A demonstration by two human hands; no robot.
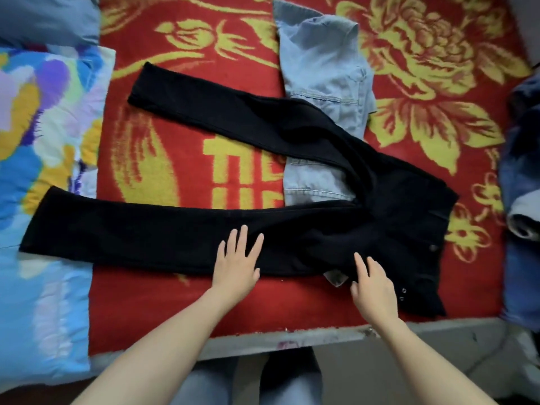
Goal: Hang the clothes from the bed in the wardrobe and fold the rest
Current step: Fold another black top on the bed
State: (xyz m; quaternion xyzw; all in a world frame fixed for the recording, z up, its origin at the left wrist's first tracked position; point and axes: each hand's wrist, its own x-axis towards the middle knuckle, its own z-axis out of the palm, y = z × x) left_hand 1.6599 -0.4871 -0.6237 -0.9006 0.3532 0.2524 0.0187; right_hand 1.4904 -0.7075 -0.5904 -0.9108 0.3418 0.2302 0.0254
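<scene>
The left hand (238,258) lies flat with its fingers spread wide, pressing on the near leg of a pair of black fabric trousers (146,229); it holds nothing. The right hand (372,285) rests with straight fingers on the seat of the same trousers, just beside a grey pocket lining (336,278) that pokes out at their near edge; it holds nothing either. The trousers lie spread on a bed covered by a red blanket with a yellow flower pattern (438,83). Their waistband is to the right and the two legs open leftward in a V. The far leg crosses over a folded light-blue denim shirt (324,71). The near leg's cuff reaches past the blanket's left edge onto a blue, purple and yellow patterned quilt (43,141). The waistband's near corner lies close to the grey front edge of the bed (438,325). Bare blanket shows between the two legs, in a narrow strip between the near leg and the front edge, and across the far right. A heap of dark blue denim clothes (523,171) fills the right border, apart from the waistband.
</scene>
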